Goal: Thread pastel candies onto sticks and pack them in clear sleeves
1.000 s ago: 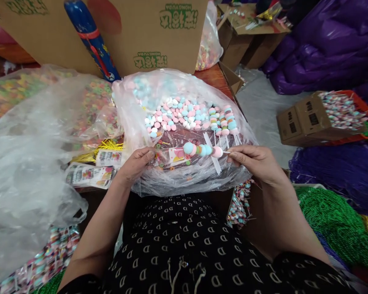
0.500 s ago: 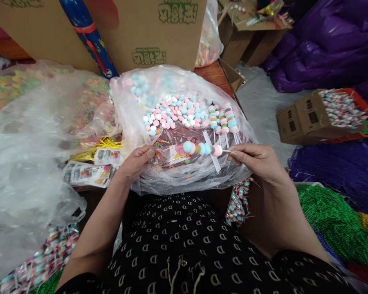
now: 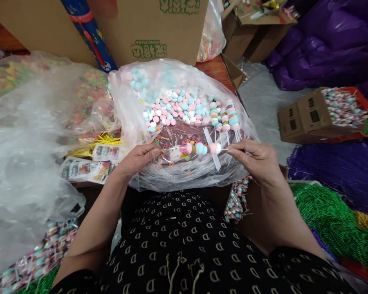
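My left hand (image 3: 141,158) pinches the end of a clear printed wrapper (image 3: 173,153). Between thumb and fingers, my right hand (image 3: 257,157) grips the stick of a candy skewer (image 3: 200,149) strung with pink, blue and white pieces. The skewer lies level, its left end inside the wrapper and its right end outside. Beneath both hands spreads a large clear plastic bag (image 3: 159,177) with loose pastel candies (image 3: 184,107). Several finished skewers (image 3: 223,116) rest at its right, and loose white sticks (image 3: 213,153) lie just behind the held skewer.
A large carton (image 3: 153,24) and a blue tube (image 3: 90,36) stand at the back. Bags of ring candy (image 3: 88,90) and printed wrappers (image 3: 86,170) are at the left. At right are a box of wrapped candies (image 3: 306,118) and green strands (image 3: 331,220).
The skewer's left end has gone into the wrapper, which now covers its first pieces. My left hand has shifted slightly right, and the view has moved a little.
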Action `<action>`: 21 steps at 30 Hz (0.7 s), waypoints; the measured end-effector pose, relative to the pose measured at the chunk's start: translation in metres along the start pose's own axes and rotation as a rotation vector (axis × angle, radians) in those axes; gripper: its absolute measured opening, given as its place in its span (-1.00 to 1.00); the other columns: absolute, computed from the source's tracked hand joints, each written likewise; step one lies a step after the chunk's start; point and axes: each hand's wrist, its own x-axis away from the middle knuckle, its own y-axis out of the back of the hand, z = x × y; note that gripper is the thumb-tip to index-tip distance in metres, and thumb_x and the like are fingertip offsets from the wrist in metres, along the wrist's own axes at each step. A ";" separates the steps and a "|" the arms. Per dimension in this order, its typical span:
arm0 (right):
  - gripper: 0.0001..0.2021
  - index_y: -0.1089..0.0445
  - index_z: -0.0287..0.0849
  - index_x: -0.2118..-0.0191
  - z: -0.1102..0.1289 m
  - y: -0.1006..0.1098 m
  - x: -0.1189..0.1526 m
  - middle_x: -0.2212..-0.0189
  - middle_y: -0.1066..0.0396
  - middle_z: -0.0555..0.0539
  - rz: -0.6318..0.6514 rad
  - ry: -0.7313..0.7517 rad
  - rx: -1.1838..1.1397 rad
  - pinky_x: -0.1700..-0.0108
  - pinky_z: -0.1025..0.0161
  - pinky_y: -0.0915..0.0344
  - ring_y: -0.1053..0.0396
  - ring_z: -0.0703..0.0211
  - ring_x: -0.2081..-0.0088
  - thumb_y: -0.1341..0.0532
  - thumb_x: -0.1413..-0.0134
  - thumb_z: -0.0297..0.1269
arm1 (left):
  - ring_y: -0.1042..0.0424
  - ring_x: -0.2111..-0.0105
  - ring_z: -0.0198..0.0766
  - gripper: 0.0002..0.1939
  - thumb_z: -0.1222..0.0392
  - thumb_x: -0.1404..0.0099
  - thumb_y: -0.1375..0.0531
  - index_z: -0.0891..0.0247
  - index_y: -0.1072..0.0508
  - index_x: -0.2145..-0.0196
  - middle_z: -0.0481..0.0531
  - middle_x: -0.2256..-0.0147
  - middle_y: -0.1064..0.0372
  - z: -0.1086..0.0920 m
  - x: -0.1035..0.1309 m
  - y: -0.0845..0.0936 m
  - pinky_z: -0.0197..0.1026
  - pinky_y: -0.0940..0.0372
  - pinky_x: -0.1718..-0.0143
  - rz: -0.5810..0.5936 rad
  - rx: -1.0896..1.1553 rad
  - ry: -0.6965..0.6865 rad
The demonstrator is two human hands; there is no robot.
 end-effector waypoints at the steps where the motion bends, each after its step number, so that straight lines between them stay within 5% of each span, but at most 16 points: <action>1: -0.89 -0.65 0.04 0.27 -0.002 0.000 0.000 0.41 -0.63 0.02 0.007 0.033 0.041 0.28 0.19 -0.46 -0.55 0.14 0.39 -0.37 -0.25 -0.13 | -0.10 0.51 -0.37 -0.47 -0.32 -0.24 -0.28 0.27 -0.49 0.44 -0.11 0.54 -0.18 -0.002 0.000 0.000 -0.29 -0.04 0.48 -0.001 -0.013 -0.002; 8: -0.67 -0.61 0.04 0.28 -0.016 -0.007 -0.002 0.44 -0.60 0.01 0.051 0.230 0.192 -0.06 0.02 -0.46 -0.56 0.08 0.33 -0.18 -0.40 0.05 | -0.09 0.52 -0.36 -0.52 -0.22 -0.32 -0.22 0.26 -0.40 0.50 -0.13 0.55 -0.12 -0.017 0.000 -0.002 -0.27 -0.09 0.43 0.018 -0.152 -0.056; 16: -0.85 -0.57 -0.03 0.24 -0.002 -0.018 0.004 0.37 -0.61 -0.03 0.032 0.176 0.079 0.19 0.18 -0.48 -0.57 0.13 0.31 -0.28 -0.34 -0.17 | -0.14 0.49 -0.33 -0.57 -0.15 -0.33 -0.17 0.25 -0.39 0.50 -0.11 0.53 -0.15 -0.025 0.001 -0.002 -0.25 -0.16 0.38 0.014 -0.259 -0.052; 21: -0.82 -0.59 -0.01 0.28 -0.011 -0.021 0.004 0.42 -0.61 -0.01 -0.043 0.202 0.130 0.10 0.08 -0.49 -0.56 0.09 0.33 -0.31 -0.32 -0.10 | -0.18 0.45 -0.32 -0.57 -0.15 -0.33 -0.17 0.26 -0.45 0.46 -0.09 0.51 -0.21 -0.024 0.003 -0.002 -0.24 -0.17 0.35 0.006 -0.252 -0.033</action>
